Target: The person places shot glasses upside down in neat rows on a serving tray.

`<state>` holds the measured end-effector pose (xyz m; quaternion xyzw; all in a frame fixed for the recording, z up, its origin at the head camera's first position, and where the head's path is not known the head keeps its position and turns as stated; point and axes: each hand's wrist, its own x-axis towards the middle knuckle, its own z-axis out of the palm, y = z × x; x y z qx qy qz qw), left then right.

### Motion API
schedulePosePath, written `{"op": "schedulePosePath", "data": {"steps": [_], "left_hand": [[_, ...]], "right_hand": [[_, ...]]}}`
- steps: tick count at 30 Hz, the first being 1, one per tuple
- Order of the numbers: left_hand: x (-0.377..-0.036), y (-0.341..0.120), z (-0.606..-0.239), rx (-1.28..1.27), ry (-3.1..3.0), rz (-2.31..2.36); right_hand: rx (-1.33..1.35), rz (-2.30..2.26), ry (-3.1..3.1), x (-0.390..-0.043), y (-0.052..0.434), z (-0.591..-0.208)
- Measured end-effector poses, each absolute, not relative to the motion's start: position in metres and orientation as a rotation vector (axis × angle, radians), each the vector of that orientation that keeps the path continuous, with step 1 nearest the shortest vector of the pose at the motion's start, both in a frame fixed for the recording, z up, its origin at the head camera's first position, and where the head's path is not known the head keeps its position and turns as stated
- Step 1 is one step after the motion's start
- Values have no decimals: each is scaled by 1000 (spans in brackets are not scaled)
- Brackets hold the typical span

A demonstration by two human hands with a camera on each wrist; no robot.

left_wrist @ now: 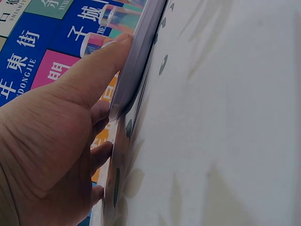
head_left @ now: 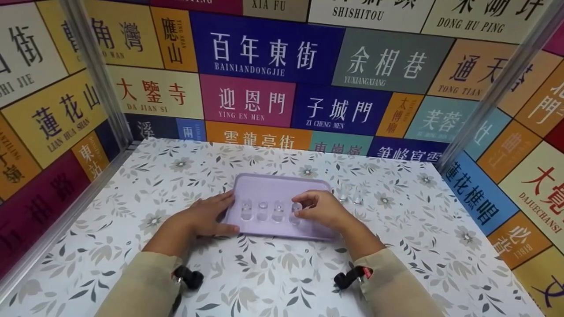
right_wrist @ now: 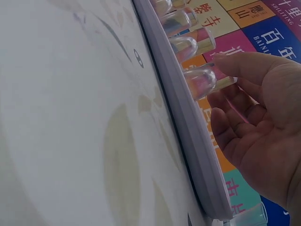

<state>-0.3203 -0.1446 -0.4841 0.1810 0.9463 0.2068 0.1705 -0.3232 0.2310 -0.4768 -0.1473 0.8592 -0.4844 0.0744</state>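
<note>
A lilac tray (head_left: 273, 187) lies on the table with several small clear cups standing in a row on it. My right hand (head_left: 324, 210) pinches the rightmost clear cup (head_left: 295, 216) between thumb and fingers, and in the right wrist view that cup (right_wrist: 201, 81) stands at the tray's near rim. The left hand (head_left: 207, 216) rests at the tray's left edge, its thumb (left_wrist: 106, 61) laid along the rim and the other fingers spread beside it. To the left of the pinched cup are a third cup (head_left: 278, 212), a second (head_left: 262, 213) and a first (head_left: 246, 211).
Two more clear cups (head_left: 358, 196) stand on the table just right of the tray. The floral-patterned table top (head_left: 273, 281) meets walls of colourful sign panels (head_left: 264, 53) at the back and sides. Metal posts (head_left: 101, 83) stand at the corners.
</note>
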Motion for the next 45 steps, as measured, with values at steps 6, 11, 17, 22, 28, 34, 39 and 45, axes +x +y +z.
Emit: {"op": "schedulePosePath", "data": {"steps": [6,11,17,22,28,34,39,45], "left_hand": [[-319,-146,-484,556,2701,592],[-318,-147,-484,554,2697,601],[-319,-147,-484,530,2688,608],[-318,-146,-482,520,2686,620],[-317,-145,-483,495,2679,629],[-317,-144,-483,526,2697,606],[-317,-144,-483,504,2692,602],[-318,-145,-484,505,2689,607]], "right_hand": [[-427,-1452,2557,-323,231,-474],[-417,-1499,2542,-321,235,-468],[-386,-1563,2593,-322,244,-462],[-349,-1598,2613,-326,258,-457],[-254,-1669,2616,-330,276,-450],[-236,-1760,2636,-332,290,-449],[-172,-1752,2661,-333,302,-447],[-108,-1757,2679,-331,320,-444]]}}
